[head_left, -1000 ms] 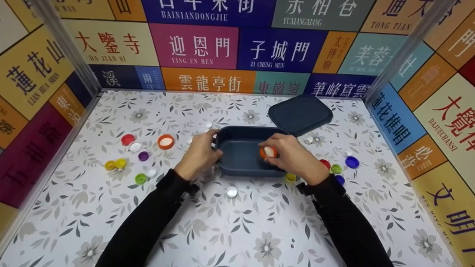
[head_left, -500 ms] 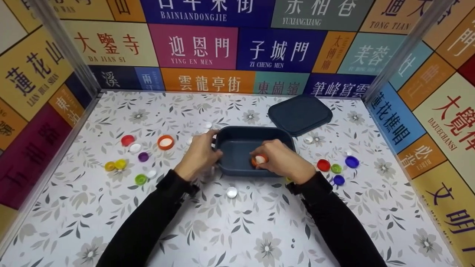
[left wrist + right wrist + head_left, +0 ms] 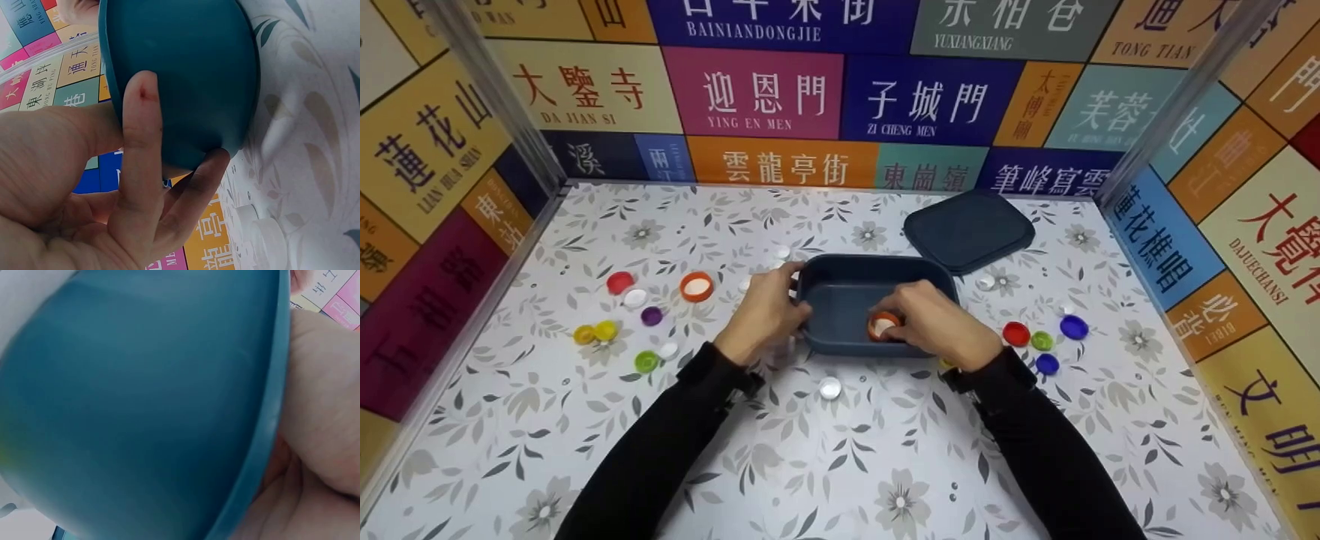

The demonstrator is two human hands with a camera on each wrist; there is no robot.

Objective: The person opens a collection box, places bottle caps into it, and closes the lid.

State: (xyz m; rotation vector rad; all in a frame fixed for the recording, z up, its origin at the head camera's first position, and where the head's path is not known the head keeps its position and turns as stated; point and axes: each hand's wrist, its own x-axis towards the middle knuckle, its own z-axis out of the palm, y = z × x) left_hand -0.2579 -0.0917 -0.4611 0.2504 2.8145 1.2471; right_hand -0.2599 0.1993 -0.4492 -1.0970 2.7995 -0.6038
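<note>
While left hand (image 3: 765, 311) grips plastic box (image 3: 836, 311), right hand (image 3: 941, 319) pinches orange cap (image 3: 883, 325), probably light, rigid; rim best for holding.

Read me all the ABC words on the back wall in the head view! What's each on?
"BAINIANDONGJIE": top blue panel
"YUXIANGXIANG": grey panel
"TONG TIAN": tan panel
"DA JIAN SI": cream panel
"YING EN MEN": pink panel
"ZI CHENG MEN": middle blue panel
"WAN", start unclear: yellow panel
Too small or blurred: letters on light-blue panel, narrow orange panel, teal panel.
</note>
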